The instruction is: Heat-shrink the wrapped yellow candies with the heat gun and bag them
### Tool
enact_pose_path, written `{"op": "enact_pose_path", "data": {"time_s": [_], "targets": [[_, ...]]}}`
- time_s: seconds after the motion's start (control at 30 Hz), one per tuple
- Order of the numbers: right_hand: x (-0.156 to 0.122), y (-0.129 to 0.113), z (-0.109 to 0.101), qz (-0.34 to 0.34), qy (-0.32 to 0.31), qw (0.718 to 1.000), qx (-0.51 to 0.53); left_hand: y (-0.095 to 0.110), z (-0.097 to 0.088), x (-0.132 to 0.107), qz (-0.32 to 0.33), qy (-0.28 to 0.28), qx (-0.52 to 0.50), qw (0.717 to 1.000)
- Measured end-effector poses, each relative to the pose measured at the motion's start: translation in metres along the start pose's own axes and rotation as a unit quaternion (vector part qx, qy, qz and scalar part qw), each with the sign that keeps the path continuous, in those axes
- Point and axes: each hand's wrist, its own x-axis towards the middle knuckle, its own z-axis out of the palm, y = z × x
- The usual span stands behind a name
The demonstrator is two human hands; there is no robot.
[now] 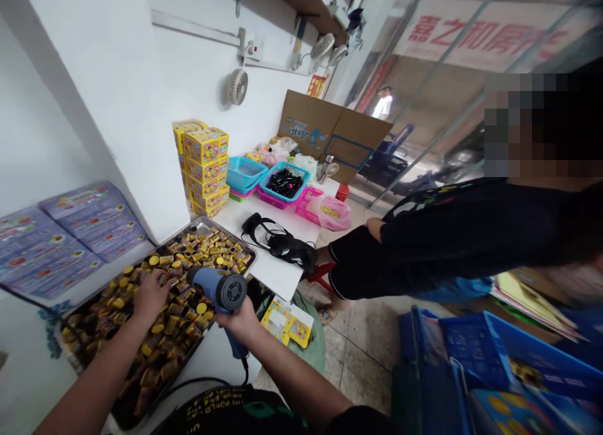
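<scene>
Now, right hand (241,322) wraps handle (237,346) of blue heat gun (210,283) above right side of metal tray (254,255), nozzle (192,275) pointing left. Left hand (149,298) over small yellow containers (175,332) filling tray, fingers bent near nozzle; cannot tell whether they pinch one. Yellow boxes (207,165) stacked beyond tray's far end.

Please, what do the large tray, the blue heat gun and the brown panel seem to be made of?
Large tray: probably metal, with a silvery, shiny rim.
Blue heat gun: the housing looks like hard plastic, smooth, with a dark slotted vent.
Brown panel: most likely cardboard, matte, with printed lettering and a fold line.
</scene>
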Motion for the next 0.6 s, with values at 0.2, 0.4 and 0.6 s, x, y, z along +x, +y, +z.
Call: {"op": "enact_pose_path", "data": {"time_s": [0.2, 0.4, 0.6], "targets": [[-0.002, -0.003, -0.019, 0.001, 0.020, 1.000, -0.023, 0.002, 0.001, 0.001, 0.114, 0.049, 0.010, 0.992], [-0.009, 0.006, -0.031, 0.049, 0.003, 0.997, -0.060, -0.030, -0.013, -0.023, -0.091, 0.113, 0.067, 0.987], [-0.001, 0.012, -0.019, 0.053, -0.029, 0.995, -0.076, -0.066, -0.010, -0.031, -0.120, 0.000, 0.063, 0.991]]}}
